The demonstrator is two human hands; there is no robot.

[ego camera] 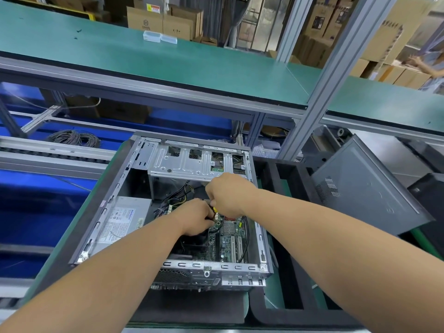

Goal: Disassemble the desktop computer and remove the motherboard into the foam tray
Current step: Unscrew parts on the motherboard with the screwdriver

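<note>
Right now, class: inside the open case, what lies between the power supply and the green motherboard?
In the head view, the left hand and a bundle of cables lie between the power supply and the motherboard.

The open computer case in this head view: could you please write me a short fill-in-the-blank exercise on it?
1. Both hands, left hand and right hand, work inside the open ____.
2. The power supply sits at the case's ____ side.
3. The removed side panel leans to the ____ of the case.

Missing: computer case; left; right
</note>
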